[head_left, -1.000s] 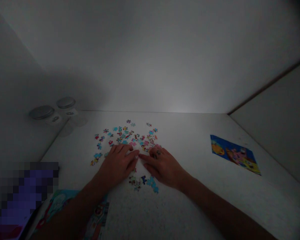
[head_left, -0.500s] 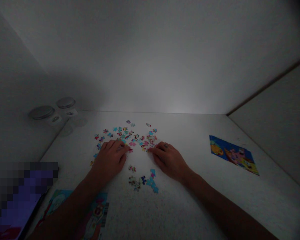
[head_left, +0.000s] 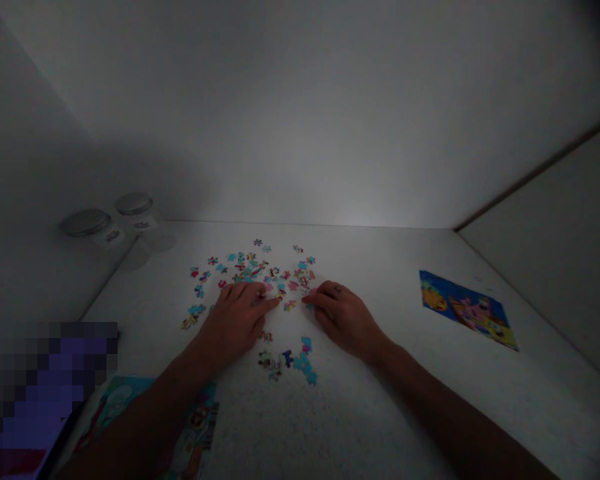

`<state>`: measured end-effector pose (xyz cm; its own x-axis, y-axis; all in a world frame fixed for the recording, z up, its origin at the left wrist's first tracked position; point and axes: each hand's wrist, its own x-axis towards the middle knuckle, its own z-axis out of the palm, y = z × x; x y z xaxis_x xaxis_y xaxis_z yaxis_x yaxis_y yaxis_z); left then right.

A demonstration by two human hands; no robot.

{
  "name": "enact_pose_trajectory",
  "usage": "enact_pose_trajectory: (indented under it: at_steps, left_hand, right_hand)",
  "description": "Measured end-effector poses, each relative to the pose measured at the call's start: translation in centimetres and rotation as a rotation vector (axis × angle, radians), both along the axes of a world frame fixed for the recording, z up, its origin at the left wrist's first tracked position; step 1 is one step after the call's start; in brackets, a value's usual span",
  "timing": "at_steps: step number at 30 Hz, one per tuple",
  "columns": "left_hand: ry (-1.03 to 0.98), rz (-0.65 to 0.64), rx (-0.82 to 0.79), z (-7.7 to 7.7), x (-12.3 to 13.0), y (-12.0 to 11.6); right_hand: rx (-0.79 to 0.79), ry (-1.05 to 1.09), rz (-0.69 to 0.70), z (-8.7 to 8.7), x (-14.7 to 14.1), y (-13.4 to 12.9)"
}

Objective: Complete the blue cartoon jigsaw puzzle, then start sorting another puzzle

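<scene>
Loose puzzle pieces (head_left: 250, 267) lie scattered on the white table (head_left: 370, 413), beyond and between the hands. My left hand (head_left: 237, 317) rests at the near left edge of the pile, its fingers bent and its index fingertip at a small piece. On the right, my right hand (head_left: 343, 320) has thumb and index close together by a pinkish piece; the dim picture does not show clearly whether it is gripped. One piece (head_left: 289, 305) lies between the hands. Nearer to me are joined blue pieces (head_left: 305, 363) and a greenish cluster (head_left: 273, 363).
Two lidded clear jars (head_left: 136, 212) stand at the back left. A colourful picture card (head_left: 467, 308) lies on the right. At the lower left are a pixelated dark device (head_left: 45, 400) and a printed picture sheet (head_left: 193, 440), partly under my left forearm.
My left hand has moved a little to the right, uncovering pieces on its left. My right hand has shifted slightly right. A piece between the hands now lies uncovered.
</scene>
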<state>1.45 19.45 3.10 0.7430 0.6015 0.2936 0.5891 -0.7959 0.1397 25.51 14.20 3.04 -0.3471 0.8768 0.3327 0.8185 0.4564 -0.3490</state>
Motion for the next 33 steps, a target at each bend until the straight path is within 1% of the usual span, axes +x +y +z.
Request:
enact_pose_trajectory:
  at_steps: [4, 8, 17, 22, 24, 26, 29, 31, 33]
  left_hand:
    - [-0.028, -0.006, -0.006, 0.2, 0.1, 0.0]
    - [-0.040, -0.022, -0.007, 0.1, 0.3, -0.1]
    - [-0.070, -0.033, -0.034, 0.4, -0.3, 0.0]
    - [-0.065, -0.064, -0.031, 0.5, 0.0, 0.1]
    - [-0.053, -0.079, -0.032, 0.4, 0.0, 0.2]
    - [-0.044, -0.074, -0.042, 0.3, -0.2, 0.3]
    - [-0.040, -0.066, -0.064, 0.1, -0.5, 0.5]
    - [-0.051, -0.070, -0.070, -0.1, -0.7, 0.6]
    - [-0.073, -0.072, -0.066, -0.1, -0.9, 0.8]
  right_hand:
    - [-0.012, 0.004, -0.031, 0.0, 0.4, 0.2]
    - [-0.038, -0.011, -0.013, 0.1, -0.1, 0.0]
    - [-0.081, -0.057, 0.023, 0.0, -0.5, -0.4]
    - [-0.108, -0.112, 0.085, 0.2, -1.6, -0.5]
    - [-0.097, -0.122, 0.101, 0.3, -1.6, -0.4]
    - [-0.057, -0.096, 0.049, 0.5, -0.8, -0.2]
    - [0.003, -0.009, -0.076, 0.8, 1.3, 0.1]
    - [-0.018, 0.035, -0.084, 0.9, 2.6, 0.1]
    - [-0.070, 0.050, -0.044, 1.1, 3.3, 0.1]
